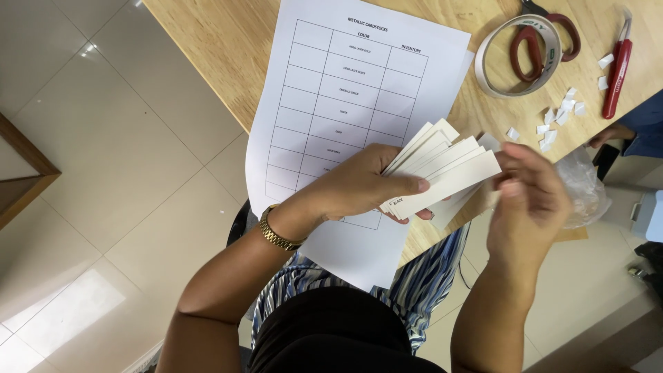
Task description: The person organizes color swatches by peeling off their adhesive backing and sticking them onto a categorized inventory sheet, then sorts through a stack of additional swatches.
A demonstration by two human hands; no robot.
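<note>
Left hand (359,186) clamped around fanned card strips (445,169), right hand (528,200) pinching far ends; light, stiff, slippery, likely best held by edges

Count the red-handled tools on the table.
2: scissors lying partly inside the tape roll near the top edge, and a red-handled knife further right. Others may lie outside the frame.

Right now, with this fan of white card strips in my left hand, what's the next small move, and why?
Probably pinch the top strip with the right hand and slide it free. The left hand grips the fanned white card strips at one end, and the right fingers sit at their free ends, above the printed table sheet.
</note>
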